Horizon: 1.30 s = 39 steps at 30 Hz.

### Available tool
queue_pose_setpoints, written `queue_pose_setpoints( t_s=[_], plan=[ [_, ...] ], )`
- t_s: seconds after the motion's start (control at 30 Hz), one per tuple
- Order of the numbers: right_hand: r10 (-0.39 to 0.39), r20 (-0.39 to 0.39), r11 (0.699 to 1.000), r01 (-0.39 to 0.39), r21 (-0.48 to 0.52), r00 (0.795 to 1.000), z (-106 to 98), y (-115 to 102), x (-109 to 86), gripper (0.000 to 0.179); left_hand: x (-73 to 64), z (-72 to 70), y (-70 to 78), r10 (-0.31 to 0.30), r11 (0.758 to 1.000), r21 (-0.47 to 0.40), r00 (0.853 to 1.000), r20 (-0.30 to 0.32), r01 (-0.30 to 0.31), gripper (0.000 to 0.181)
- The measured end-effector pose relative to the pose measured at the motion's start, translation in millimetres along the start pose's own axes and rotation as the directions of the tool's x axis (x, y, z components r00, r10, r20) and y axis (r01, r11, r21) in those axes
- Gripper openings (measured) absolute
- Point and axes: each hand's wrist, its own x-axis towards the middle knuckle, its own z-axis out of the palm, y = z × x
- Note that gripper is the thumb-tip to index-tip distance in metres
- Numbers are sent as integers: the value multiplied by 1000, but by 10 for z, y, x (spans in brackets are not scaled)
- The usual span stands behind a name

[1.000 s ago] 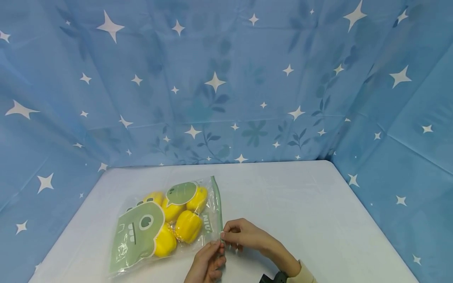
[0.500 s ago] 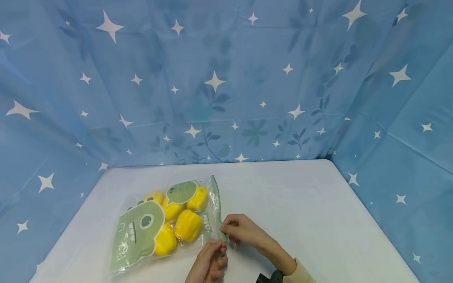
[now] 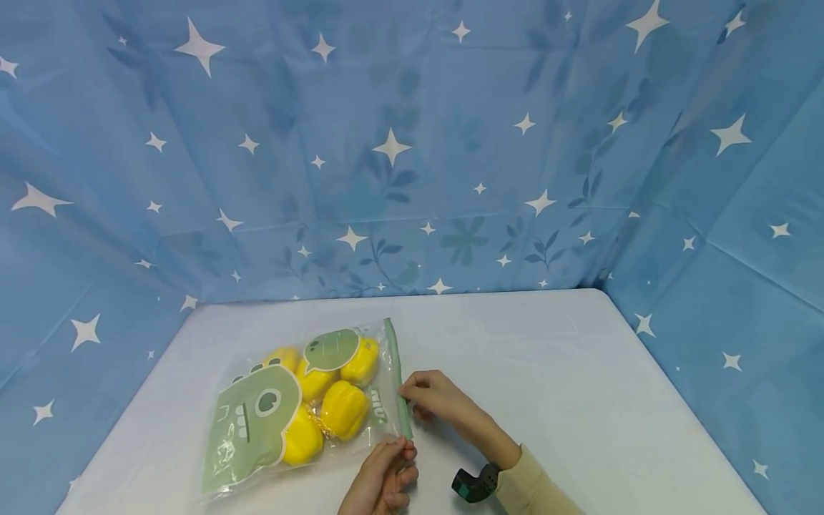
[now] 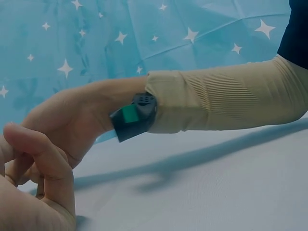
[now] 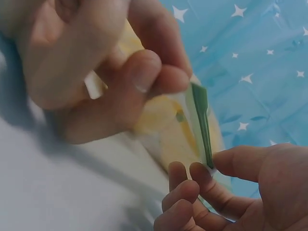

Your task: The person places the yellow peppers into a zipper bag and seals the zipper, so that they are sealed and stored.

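Observation:
A clear zip bag (image 3: 247, 429) with a green cartoon print lies on the left half of the table, several yellow bell peppers (image 3: 344, 410) inside. Its green closure strip (image 3: 394, 350) faces right. My left hand (image 3: 380, 479) pinches the strip's near end between thumb and forefinger. Farther up the same edge, my right hand (image 3: 444, 400) pinches the strip with thumb and forefinger. From the right wrist view, the green strip (image 5: 203, 125) runs between both hands' fingertips. The left wrist view shows my left hand (image 4: 38, 192) in front of the right one; the bag is out of sight there.
The white table (image 3: 547, 372) ends at a blue curtain (image 3: 450, 143) with white stars, which stands behind it and along both sides. A dark device (image 3: 475, 484) with a green patch sits on the right wrist, beside a beige sleeve (image 3: 531, 486).
My right hand has moved up along the green strip, away from my left hand, baring more of the strip between them. The left hand and the bag have barely moved.

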Motion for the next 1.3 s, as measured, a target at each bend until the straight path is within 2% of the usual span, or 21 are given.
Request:
queue_pose_setpoints(
  t_s=[0.33, 0.8, 1.0, 1.3],
  plan=[
    [11, -18, 1000, -12, -28, 1000, -31, -51, 210, 26, -12, -10, 32, -40, 999, -23, 999, 11, 40, 23],
    [47, -49, 999, -48, -14, 998, -94, -126, 497, 24, -16, 21, 51, -75, 994, -84, 997, -36, 72, 28],
    [71, -83, 997, -72, -6, 994, -141, -148, 609, 24, -24, 42, 52, -68, 995, -71, 997, -41, 65, 25],
    [90, -147, 994, -79, 78, 985, -319, -122, 673, 22, -31, 43, 32, -54, 998, -26, 998, -30, 54, 22]
  ],
)
